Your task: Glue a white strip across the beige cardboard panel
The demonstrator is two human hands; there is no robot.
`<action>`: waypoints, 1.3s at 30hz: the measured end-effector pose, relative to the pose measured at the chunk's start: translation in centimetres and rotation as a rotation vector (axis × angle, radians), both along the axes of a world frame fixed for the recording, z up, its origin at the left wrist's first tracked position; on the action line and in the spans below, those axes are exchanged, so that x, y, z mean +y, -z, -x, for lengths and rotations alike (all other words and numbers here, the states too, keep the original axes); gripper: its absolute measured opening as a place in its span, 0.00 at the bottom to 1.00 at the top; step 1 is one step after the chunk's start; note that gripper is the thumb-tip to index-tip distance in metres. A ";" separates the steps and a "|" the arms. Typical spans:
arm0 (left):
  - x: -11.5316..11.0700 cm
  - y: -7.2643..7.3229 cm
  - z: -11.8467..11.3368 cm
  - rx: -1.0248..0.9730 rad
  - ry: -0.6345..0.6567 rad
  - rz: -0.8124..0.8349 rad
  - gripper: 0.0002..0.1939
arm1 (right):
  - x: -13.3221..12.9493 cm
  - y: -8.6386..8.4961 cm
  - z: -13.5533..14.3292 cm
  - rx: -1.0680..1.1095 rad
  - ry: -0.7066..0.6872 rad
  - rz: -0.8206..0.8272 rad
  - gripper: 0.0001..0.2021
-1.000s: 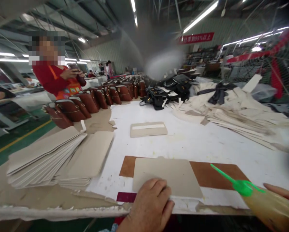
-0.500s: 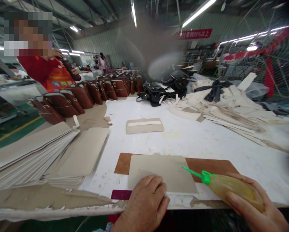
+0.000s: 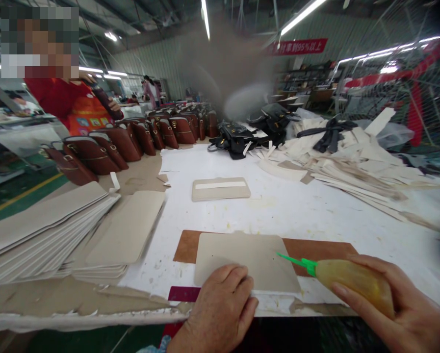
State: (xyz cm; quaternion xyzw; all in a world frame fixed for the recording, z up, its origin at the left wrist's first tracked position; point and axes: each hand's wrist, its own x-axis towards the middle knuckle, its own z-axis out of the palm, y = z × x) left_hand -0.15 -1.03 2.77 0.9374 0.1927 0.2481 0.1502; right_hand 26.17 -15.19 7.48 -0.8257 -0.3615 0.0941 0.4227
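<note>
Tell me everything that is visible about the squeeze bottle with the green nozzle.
The squeeze bottle looks like soft translucent plastic, filled with a yellowish-amber liquid. It has a bright green cap that narrows to a long thin nozzle. It lies nearly horizontal, nozzle pointing left, its tip over the right edge of the beige panel. The right hand wraps around its body from below and behind. Whether the tip touches the panel cannot be told.

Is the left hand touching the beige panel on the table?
Touching. The head view shows the left hand with its fingers pressed flat on the near edge of the beige panel, with no gap between them.
</note>
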 end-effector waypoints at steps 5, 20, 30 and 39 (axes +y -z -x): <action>-0.1 0.0 0.1 -0.024 -0.010 -0.034 0.10 | 0.1 0.0 -0.6 -0.023 -0.035 0.010 0.38; 0.0 0.3 0.2 -0.002 -0.005 0.018 0.10 | 0.2 2.5 -3.9 -0.248 -0.193 -0.025 0.26; 0.0 0.0 0.0 -0.032 0.003 -0.027 0.10 | 0.7 1.0 -2.1 -0.148 -0.211 0.019 0.27; -0.1 0.4 0.1 -0.024 0.000 -0.008 0.11 | 0.9 1.3 -2.9 -0.240 -0.312 -0.020 0.23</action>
